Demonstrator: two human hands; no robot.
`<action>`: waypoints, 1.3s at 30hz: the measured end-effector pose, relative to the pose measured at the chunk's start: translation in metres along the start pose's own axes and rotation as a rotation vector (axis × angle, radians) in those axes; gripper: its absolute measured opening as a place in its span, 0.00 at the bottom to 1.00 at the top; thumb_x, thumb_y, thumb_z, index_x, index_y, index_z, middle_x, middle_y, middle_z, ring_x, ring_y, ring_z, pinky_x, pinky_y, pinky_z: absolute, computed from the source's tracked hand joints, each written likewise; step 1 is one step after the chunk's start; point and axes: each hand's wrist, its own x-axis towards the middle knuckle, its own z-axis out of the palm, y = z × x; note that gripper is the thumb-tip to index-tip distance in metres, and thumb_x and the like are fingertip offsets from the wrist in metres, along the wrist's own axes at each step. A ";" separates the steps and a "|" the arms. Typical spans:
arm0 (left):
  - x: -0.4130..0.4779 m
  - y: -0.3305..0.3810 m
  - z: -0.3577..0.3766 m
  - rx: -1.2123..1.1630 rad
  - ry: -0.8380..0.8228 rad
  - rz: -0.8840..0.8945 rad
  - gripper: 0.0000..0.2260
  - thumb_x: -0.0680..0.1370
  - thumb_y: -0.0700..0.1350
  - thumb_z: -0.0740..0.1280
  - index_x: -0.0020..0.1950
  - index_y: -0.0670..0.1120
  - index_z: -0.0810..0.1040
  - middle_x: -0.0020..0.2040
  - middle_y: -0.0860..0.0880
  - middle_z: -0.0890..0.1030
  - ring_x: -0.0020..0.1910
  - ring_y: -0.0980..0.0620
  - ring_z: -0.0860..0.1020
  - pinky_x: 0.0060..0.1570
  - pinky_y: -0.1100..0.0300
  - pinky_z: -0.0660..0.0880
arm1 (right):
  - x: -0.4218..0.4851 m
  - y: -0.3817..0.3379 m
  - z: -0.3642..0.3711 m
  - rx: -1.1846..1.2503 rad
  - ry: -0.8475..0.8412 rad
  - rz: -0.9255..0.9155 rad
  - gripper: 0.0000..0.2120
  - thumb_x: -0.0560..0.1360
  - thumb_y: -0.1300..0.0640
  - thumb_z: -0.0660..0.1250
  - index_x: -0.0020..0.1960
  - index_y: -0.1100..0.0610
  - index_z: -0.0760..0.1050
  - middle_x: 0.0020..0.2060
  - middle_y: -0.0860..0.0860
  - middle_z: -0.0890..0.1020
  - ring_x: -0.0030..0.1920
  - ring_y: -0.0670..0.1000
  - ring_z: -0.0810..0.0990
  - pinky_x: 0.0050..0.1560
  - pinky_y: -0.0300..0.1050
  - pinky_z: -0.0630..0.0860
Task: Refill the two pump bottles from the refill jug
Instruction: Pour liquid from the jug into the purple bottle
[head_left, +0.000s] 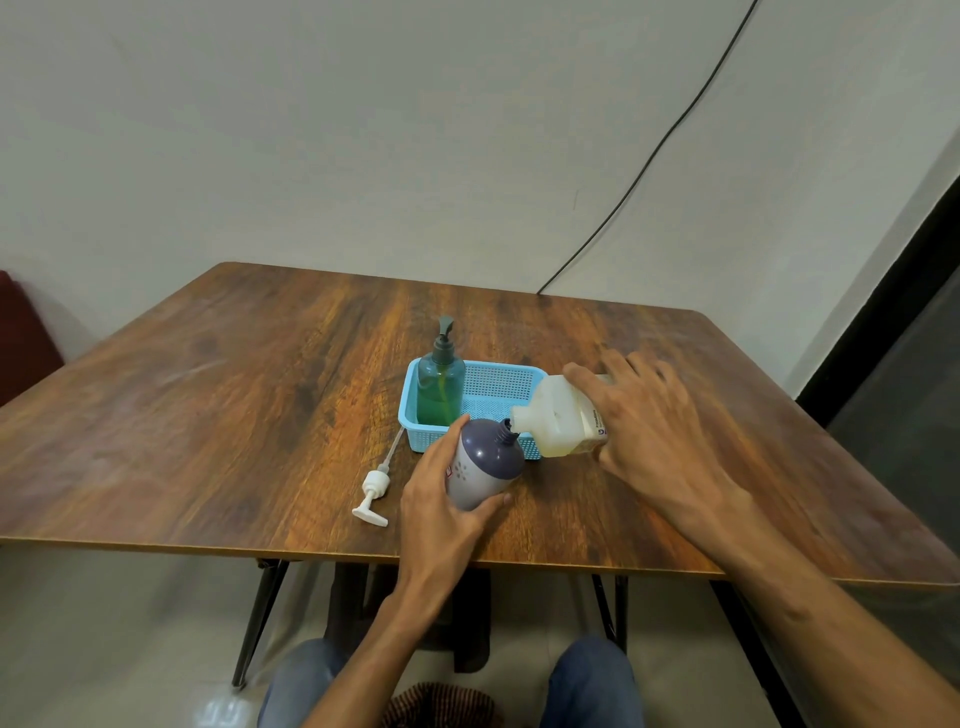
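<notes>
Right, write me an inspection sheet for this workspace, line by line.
Surface: wooden table, bare apart from the job's things.
Job's things: purple pump bottle, pump off, tilted toward the refill jug, whose neck meets its mouth; white pump head lying on the table beside it; green pump bottle, pump on, upright in the blue basket.
Clutter: nothing seen.
Hands: left hand grips the purple pump bottle; right hand holds the refill jug tipped.
Cables: black cable runs down the wall behind the table.
Surroundings: pale wall, dark red object at far left, the person's knees under the table.
</notes>
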 end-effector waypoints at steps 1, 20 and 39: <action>0.000 0.000 0.000 0.000 -0.001 0.000 0.42 0.65 0.48 0.82 0.76 0.50 0.68 0.69 0.55 0.75 0.67 0.63 0.73 0.65 0.65 0.73 | 0.000 0.000 -0.001 0.001 -0.014 0.002 0.42 0.62 0.52 0.82 0.72 0.50 0.69 0.62 0.57 0.76 0.61 0.59 0.74 0.63 0.59 0.70; 0.000 0.000 0.000 -0.008 -0.004 0.008 0.41 0.66 0.49 0.82 0.75 0.49 0.69 0.69 0.55 0.76 0.67 0.63 0.73 0.64 0.68 0.71 | 0.000 -0.001 -0.002 -0.024 -0.006 0.007 0.42 0.60 0.53 0.83 0.70 0.49 0.70 0.61 0.58 0.77 0.60 0.60 0.75 0.61 0.60 0.71; 0.000 0.001 0.000 -0.011 -0.005 0.008 0.41 0.65 0.48 0.82 0.75 0.49 0.69 0.69 0.56 0.76 0.67 0.64 0.73 0.63 0.71 0.70 | 0.001 0.001 0.002 -0.016 0.013 0.010 0.41 0.58 0.53 0.84 0.69 0.50 0.72 0.59 0.59 0.78 0.58 0.61 0.76 0.59 0.60 0.73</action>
